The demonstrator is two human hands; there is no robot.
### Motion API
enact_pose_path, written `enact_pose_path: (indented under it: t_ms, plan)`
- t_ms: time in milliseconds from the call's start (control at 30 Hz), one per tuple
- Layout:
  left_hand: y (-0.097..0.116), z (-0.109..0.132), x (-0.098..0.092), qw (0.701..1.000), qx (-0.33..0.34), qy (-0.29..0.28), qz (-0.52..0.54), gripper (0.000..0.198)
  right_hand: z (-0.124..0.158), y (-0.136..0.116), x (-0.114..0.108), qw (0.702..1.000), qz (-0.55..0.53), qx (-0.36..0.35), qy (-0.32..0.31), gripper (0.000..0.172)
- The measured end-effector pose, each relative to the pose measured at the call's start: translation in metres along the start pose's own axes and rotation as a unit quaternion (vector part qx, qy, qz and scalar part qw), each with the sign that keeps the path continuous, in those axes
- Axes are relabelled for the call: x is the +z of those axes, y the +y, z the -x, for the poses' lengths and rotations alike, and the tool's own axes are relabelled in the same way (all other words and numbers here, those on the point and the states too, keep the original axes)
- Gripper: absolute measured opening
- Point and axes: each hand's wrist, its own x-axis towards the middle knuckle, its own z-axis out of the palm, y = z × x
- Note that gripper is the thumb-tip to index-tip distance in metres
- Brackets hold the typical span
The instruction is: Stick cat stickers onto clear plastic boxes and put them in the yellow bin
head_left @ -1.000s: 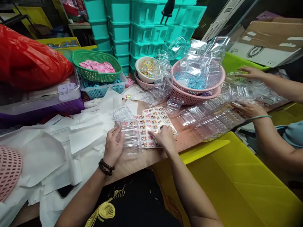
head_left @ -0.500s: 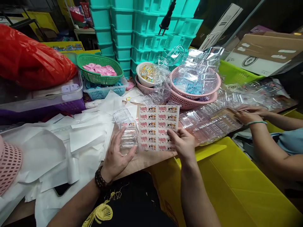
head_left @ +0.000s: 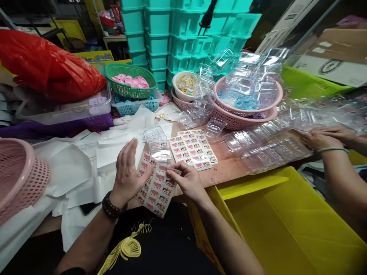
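My right hand (head_left: pixel 189 181) pinches the upper right corner of a sticker sheet (head_left: pixel 157 191), printed with rows of pink lettering and cartoon cats. The sheet hangs tilted over the table's front edge. My left hand (head_left: pixel 124 173) has its fingers stretched upward, its thumb lying against the left part of the sheet. Just behind the sheet stands a clear plastic box (head_left: pixel 161 154) with its lid (head_left: pixel 154 133) raised and one cat sticker on it; the held sheet covers its front. More sticker sheets (head_left: pixel 192 147) lie overlapped to the right of the box.
White paper sheets (head_left: pixel 114 152) cover the left side, near a pink basket (head_left: pixel 23 168). Clear packaging (head_left: pixel 246 84) fills pink baskets (head_left: pixel 243 122) at the back. A co-worker's hands (head_left: pixel 323 139) are at the right, above a yellow bin (head_left: pixel 275 214). Teal crates (head_left: pixel 156 42) stand behind.
The sticker sheet has come down and left, toward me, and is now tilted. My left hand has left the box and meets the sheet. Other sheets now show on the table.
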Motion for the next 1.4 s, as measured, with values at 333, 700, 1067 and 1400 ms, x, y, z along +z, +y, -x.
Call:
enact_pose_path:
  t_ms: [333, 700, 1067, 1400]
  plan:
    - [-0.003, -0.015, 0.001, 0.970, 0.066, -0.233, 0.019, 0.006, -0.003, 0.003, -0.007, 0.999, -0.003, 0.024, -0.049, 0.037]
    - [-0.016, -0.015, -0.001, 0.949, 0.095, -0.288, 0.083, 0.008, -0.011, 0.006, -0.004, 0.970, -0.080, 0.169, -0.156, 0.029]
    - [-0.017, -0.014, -0.001, 0.958, 0.051, -0.262, 0.102, 0.010, 0.013, 0.005, 0.016, 0.982, 0.139, -0.116, -0.047, 0.009]
    - [-0.015, -0.016, -0.011, 0.923, -0.075, -0.325, 0.190, 0.030, 0.020, 0.033, 0.023, 0.780, 0.422, -0.458, 0.063, 0.027]
